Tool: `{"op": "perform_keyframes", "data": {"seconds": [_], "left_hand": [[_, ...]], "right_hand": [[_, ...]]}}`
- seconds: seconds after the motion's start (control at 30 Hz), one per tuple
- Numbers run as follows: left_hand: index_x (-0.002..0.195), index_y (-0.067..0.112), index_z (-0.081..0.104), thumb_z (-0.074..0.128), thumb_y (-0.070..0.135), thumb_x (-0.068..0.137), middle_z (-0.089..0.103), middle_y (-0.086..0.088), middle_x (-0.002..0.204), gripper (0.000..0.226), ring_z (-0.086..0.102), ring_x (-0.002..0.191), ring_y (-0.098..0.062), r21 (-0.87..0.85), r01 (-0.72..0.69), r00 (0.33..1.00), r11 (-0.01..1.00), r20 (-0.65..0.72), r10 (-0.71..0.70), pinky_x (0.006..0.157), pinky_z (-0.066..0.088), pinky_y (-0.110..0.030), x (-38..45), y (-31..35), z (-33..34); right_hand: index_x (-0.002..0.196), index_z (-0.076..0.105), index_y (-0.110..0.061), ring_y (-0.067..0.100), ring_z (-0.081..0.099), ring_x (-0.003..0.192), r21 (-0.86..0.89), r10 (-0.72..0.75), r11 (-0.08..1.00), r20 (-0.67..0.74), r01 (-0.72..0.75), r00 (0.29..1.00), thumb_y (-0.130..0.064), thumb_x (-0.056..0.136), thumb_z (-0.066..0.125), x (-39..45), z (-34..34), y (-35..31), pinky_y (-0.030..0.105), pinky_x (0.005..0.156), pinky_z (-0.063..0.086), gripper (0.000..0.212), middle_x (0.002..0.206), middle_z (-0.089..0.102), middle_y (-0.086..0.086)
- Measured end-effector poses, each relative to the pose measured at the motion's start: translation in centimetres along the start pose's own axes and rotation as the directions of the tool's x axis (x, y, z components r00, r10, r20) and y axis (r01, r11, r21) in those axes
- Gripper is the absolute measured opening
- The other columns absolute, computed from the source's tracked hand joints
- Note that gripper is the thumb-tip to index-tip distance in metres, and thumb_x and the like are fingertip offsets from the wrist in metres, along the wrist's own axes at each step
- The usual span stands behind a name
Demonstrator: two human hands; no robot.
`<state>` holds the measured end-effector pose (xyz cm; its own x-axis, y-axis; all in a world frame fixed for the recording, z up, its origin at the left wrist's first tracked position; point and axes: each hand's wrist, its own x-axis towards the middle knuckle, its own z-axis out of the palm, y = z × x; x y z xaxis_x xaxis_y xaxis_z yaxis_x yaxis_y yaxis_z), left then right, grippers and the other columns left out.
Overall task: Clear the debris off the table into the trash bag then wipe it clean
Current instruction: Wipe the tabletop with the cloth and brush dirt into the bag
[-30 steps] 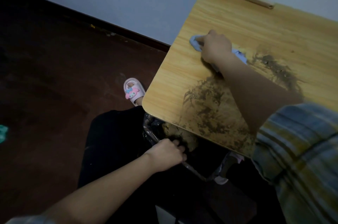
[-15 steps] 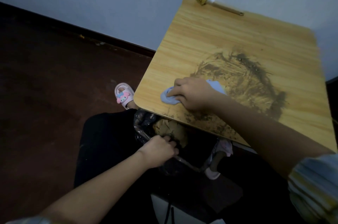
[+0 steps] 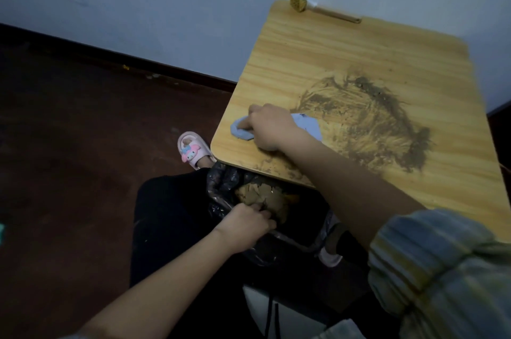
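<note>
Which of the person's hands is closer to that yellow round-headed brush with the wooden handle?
The right hand, pressing a light blue cloth on the wooden table where the brush lies. The left hand is below the table edge, gripping the black trash bag.

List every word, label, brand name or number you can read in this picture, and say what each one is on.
None: no readable text shows anywhere.
The pink slipper carries a cartoon face, not lettering.
The table, the blue cloth under the right hand, the brush and the trash bag gripped by the left hand show no print.
</note>
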<state>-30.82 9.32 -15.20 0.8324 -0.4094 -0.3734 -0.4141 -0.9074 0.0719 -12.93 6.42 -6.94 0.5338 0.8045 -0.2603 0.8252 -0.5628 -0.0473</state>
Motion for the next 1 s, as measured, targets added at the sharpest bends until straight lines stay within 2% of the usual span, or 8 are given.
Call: {"op": "perform_keyframes", "data": {"seconds": [0.1,0.23,0.33,0.43,0.53,0.63,0.87,1.0], "left_hand": [[0.127,0.022,0.05,0.047,0.011,0.091,0.055,-0.002,0.121,0.038,0.053,0.11,-0.027,0.0,0.012,1.0,1.0,-0.027,-0.012,0.063,0.03,-0.032,-0.2,-0.2,-0.4],[0.126,0.023,0.051,0.047,0.014,0.091,0.057,-0.002,0.119,0.036,0.055,0.107,-0.027,0.001,0.021,0.999,1.0,-0.036,-0.021,0.062,0.027,-0.03,-0.3,-0.2,-0.7],[0.126,0.023,0.05,0.047,0.012,0.091,0.057,-0.003,0.119,0.037,0.055,0.106,-0.028,-0.007,0.03,0.998,1.0,-0.047,-0.03,0.06,0.027,-0.03,-0.4,-0.1,-0.8],[0.125,0.022,0.05,0.047,0.01,0.09,0.056,-0.003,0.12,0.037,0.055,0.108,-0.028,-0.017,0.03,0.998,0.999,-0.049,-0.031,0.061,0.03,-0.031,-0.5,-0.1,-1.0],[0.126,0.022,0.05,0.047,0.011,0.091,0.056,-0.003,0.122,0.037,0.054,0.11,-0.028,-0.009,0.036,0.998,0.999,-0.056,-0.036,0.064,0.031,-0.031,-0.5,-0.1,-1.3],[0.127,0.023,0.049,0.047,0.013,0.092,0.055,-0.003,0.123,0.036,0.054,0.111,-0.027,0.012,0.047,0.998,0.999,-0.042,-0.046,0.067,0.034,-0.031,-0.7,0.1,-1.5],[0.126,0.022,0.05,0.044,0.01,0.093,0.056,-0.003,0.121,0.035,0.055,0.109,-0.028,0.023,0.047,0.998,0.999,-0.047,-0.046,0.065,0.034,-0.032,-1.2,-0.5,-1.0],[0.126,0.023,0.05,0.045,0.011,0.092,0.057,-0.003,0.12,0.036,0.057,0.108,-0.028,0.029,0.035,0.998,0.999,-0.045,-0.033,0.065,0.033,-0.031,-1.0,-0.6,-0.8]], "right_hand": [[0.116,0.066,-0.03,0.029,0.05,0.086,-0.046,-0.156,0.987,0.02,0.156,0.988,-0.004,0.089,0.048,-1.6,0.5,0.1,0.031,0.057,0.027,0.042,0.107,0.051,0.006],[0.125,0.062,-0.035,0.028,0.05,0.098,-0.108,-0.321,0.941,0.026,0.322,0.947,-0.008,0.095,0.043,-5.0,1.7,2.0,0.035,0.069,0.042,0.045,0.117,0.053,0.002],[0.121,0.065,-0.035,0.028,0.05,0.1,-0.085,-0.312,0.945,0.061,0.316,0.948,-0.011,0.094,0.045,-5.9,1.2,2.7,0.038,0.076,0.046,0.041,0.119,0.054,-0.001],[0.114,0.067,-0.034,0.028,0.049,0.098,-0.037,-0.21,0.977,-0.031,0.209,0.977,-0.011,0.09,0.049,-4.7,0.1,2.0,0.034,0.069,0.04,0.038,0.112,0.054,0.001],[0.124,0.06,-0.039,0.028,0.045,0.102,-0.013,-0.056,0.998,-0.111,0.055,0.992,-0.015,0.095,0.047,-2.0,-0.8,0.0,0.033,0.068,0.032,0.041,0.115,0.05,0.003],[0.13,0.055,-0.041,0.03,0.043,0.107,0.002,0.022,1.0,-0.071,-0.022,0.997,-0.015,0.099,0.043,0.1,-0.6,-2.1,0.035,0.071,0.031,0.043,0.121,0.046,0.005],[0.127,0.059,-0.038,0.024,0.035,0.085,-0.085,-0.247,0.965,0.027,0.249,0.969,-0.006,0.095,0.044,-1.6,0.9,-1.6,0.036,0.064,0.03,0.047,0.116,0.047,0.007],[0.129,0.058,-0.037,0.028,0.043,0.096,-0.147,-0.334,0.929,0.06,0.339,0.941,-0.005,0.095,0.044,-4.8,2.2,1.1,0.04,0.075,0.043,0.049,0.12,0.049,0.006]]}}
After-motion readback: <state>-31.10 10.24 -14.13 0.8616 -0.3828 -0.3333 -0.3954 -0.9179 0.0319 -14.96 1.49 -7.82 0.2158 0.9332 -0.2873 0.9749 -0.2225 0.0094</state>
